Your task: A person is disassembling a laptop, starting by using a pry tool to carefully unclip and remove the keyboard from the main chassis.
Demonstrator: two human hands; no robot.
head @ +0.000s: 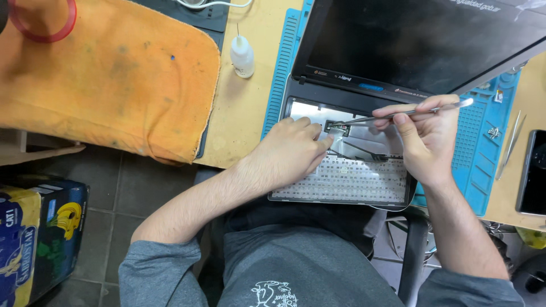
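Keyboard [347, 179] of the open laptop [364, 85] is already lifted and flipped, white back up, at 6 o'clock of the screen. I judge the small connector [339, 129] not yet freed: my left hand [287, 150] presses beside it with bent fingers, my right hand [426, 139] pinches tweezers [398, 115] on it

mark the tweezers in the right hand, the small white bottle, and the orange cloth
tweezers [398, 115], head view, middle of the metal shaft above the laptop.
small white bottle [243, 57], head view, its body.
orange cloth [114, 79], head view, its flat middle.
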